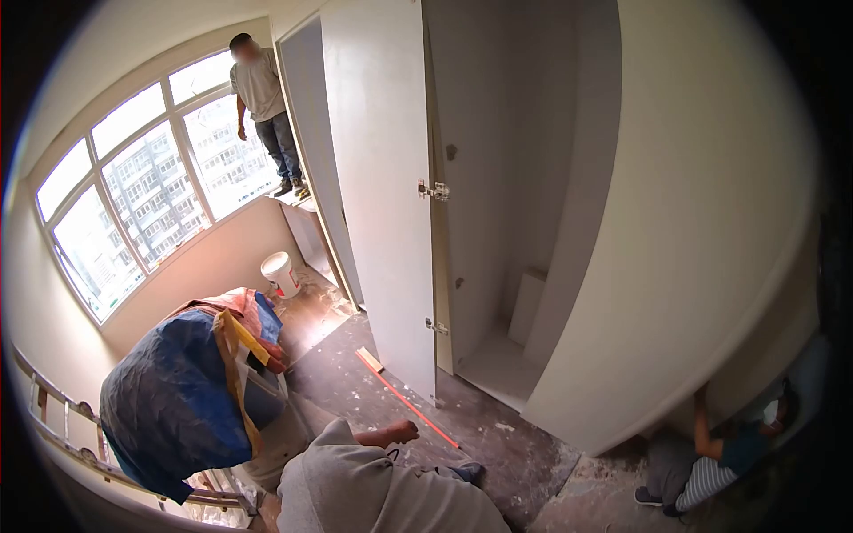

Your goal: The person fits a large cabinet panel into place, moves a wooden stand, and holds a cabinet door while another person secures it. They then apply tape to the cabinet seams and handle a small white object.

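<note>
My left hand [402, 433] extends past my grey sleeve [333, 462] at the bottom middle, its fingers curled closed. Whether anything is inside the fist is hidden. Just beyond it on the floor lies a long red stick [413, 407] with a flat pale wooden piece [370, 360] at its far end. A dark shoe [471, 473] shows below and right of the hand. My right hand is out of view. Ahead stands a tall pale wardrobe, its door [382, 178] swung out with metal hinges [434, 190] exposed on the edge.
A person [261, 98] stands on a ledge by the window. Another person [711, 457] crouches at lower right, an arm raised against a large pale panel [675, 222]. A blue tarp [178, 400] covers a pile at left, beside a ladder [80, 449]. A white bucket [280, 274] stands behind.
</note>
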### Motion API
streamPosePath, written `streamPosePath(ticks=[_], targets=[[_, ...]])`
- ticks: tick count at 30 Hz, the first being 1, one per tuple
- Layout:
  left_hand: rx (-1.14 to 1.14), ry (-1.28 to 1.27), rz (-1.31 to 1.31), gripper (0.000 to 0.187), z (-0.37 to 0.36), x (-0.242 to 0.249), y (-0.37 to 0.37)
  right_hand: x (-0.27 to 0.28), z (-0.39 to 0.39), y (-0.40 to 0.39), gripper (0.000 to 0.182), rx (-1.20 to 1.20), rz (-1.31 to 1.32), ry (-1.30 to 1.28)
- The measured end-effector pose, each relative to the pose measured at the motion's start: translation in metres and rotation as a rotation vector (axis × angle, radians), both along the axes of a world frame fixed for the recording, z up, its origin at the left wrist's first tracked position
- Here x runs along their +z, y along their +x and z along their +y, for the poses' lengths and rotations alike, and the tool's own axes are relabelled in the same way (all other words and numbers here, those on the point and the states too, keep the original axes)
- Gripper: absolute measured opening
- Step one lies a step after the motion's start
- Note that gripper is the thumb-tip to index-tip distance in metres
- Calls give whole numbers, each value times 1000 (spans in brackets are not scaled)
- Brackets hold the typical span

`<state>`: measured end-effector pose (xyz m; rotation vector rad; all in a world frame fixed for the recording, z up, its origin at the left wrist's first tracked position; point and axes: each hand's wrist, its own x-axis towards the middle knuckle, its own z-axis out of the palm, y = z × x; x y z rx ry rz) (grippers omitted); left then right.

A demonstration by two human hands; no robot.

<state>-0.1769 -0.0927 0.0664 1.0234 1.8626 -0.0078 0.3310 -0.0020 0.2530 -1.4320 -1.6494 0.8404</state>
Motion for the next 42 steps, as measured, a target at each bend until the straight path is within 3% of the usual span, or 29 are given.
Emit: streamPosePath(ticks=[15, 17, 19, 21, 22, 24, 29, 38, 42], targets=[[56, 124, -58, 56, 0, 11, 1, 27, 24, -16, 33, 77, 17, 90], [-57, 267, -137, 57, 13, -22, -21, 34, 32, -20, 32, 98, 16, 109], [-43, 321, -218, 58, 20, -15, -24, 41, 42, -26, 32, 119, 16, 129], [289, 299, -361, 54, 33, 46, -7, 45, 54, -35, 32, 138, 16, 145], [460, 304, -427, 52, 36, 100, 9, 48, 59, -40, 32, 150, 17, 151], [442, 421, -500, 51, 58, 105, 1, 52, 72, -49, 32, 164, 17, 167], [342, 672, -581, 56, 118, 213, 10, 65, 105, -69, 32, 198, 6, 196], [18, 923, -781, 51, 246, 340, 48, 90, 169, -94, 31, 186, -26, 242], [-122, 978, -796, 45, 296, 351, 46, 100, 192, -93, 31, 132, -47, 255]])
